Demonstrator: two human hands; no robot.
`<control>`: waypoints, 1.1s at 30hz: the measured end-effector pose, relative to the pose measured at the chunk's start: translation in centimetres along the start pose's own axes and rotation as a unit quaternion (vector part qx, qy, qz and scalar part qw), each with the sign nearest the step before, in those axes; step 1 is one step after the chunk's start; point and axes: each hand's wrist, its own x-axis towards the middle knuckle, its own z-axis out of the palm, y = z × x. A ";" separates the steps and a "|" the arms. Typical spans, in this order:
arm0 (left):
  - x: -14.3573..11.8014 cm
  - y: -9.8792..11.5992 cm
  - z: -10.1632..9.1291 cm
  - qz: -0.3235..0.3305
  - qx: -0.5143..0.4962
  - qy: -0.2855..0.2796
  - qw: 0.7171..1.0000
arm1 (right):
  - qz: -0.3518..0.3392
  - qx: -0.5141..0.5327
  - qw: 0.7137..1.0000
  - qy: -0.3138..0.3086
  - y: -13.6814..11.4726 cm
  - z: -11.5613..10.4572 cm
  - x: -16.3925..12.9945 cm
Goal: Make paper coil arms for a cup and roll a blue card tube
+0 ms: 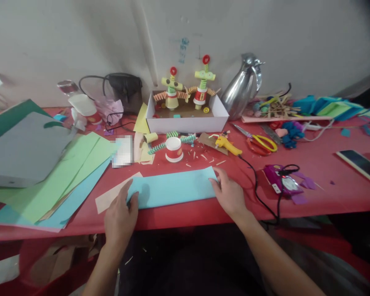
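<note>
While both hands rest on a light blue paper strip [172, 189] near the front edge of the red tabletop [320, 164], neither one pinches it. The left hand [121, 218] lies flat over the strip's left end, fingers [127, 193] loosely spread and pointing away from the person, thumb beside them on the paper; its forearm rises from the lower left. The right hand [230, 196] presses palm-down on the strip's right end, fingers together and angled toward the upper left, with the fingertips at the strip's far right corner; its forearm runs back to the lower right. Under the strip's left end a beige paper piece [111, 198] sticks out toward the front left.

Just beyond the strip, toward the middle of the tabletop, stands an upturned red-and-white paper cup [174, 149] with green coiled paper springs [160, 146] on each side. Right of it lies a yellow glue gun [226, 144], its black cord trailing to the front edge. A white shallow box [186, 122] holding two paper-cup figures [186, 88] sits near the back edge, with a steel jug [242, 86] just to its right. Yellow-handled scissors [260, 144] lie right of the glue gun. Green and blue paper sheets [64, 176] are stacked toward the left edge.
</note>
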 end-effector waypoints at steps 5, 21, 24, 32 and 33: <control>0.0 -0.2 0.5 0.103 0.058 0.033 0.992 | -0.025 -0.089 0.996 -0.017 -0.7 0.0 -0.1; 0.5 3.1 -0.1 0.193 0.226 -0.107 0.949 | -0.312 -0.104 0.936 -0.127 -0.4 -0.8 0.4; -0.3 5.0 0.9 0.135 0.191 -0.065 0.970 | -0.250 -0.102 0.953 -0.139 -2.1 -1.8 0.0; -3.2 7.9 4.3 0.071 0.107 0.008 0.992 | -0.119 -0.095 0.987 -0.046 -7.9 1.9 -3.6; -3.4 7.7 4.4 0.073 0.099 0.014 0.992 | -0.125 -0.093 0.987 -0.041 -7.8 2.3 -3.8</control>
